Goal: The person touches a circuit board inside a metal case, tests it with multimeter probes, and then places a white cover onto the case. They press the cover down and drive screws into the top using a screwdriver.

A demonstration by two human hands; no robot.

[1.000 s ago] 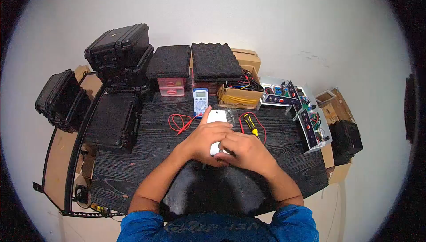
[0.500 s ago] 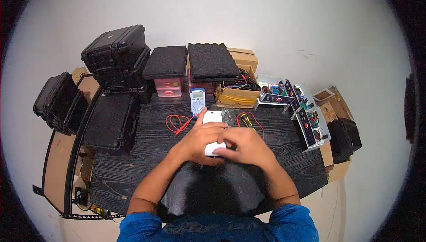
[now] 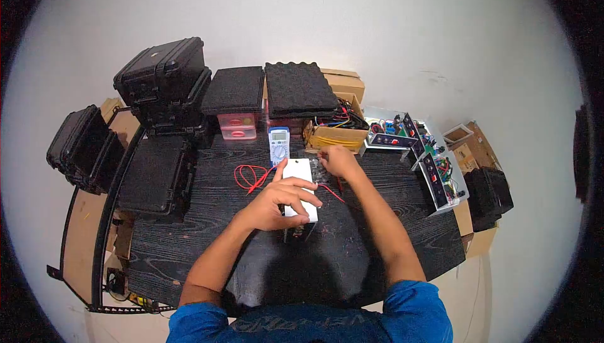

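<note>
A box with a white top panel [image 3: 303,169] and dark sides stands on the table before me. My left hand [image 3: 277,203] lies across this panel, fingers and thumb curled round its edges. Beyond it, my right hand [image 3: 340,161] reaches to a clear plastic bag of small dark parts [image 3: 318,171]. The fingertips of that hand are pinched together at the bag, and whatever is between them is too small to name. Just behind the box lies a blue and white multimeter [image 3: 279,147], with a red test lead [image 3: 253,179] looped at its left.
Black hard cases [image 3: 165,82] are stacked at the left. Pink drawers [image 3: 239,127] and a cardboard box of wires [image 3: 340,135] line the back. Opened units with circuit boards [image 3: 434,176] stand at the right, near the dark wooden table's [image 3: 390,236] edge.
My right hand has left the white-topped box and moved forward to the plastic bag. My left hand stays on the box, which now shows more of its panel.
</note>
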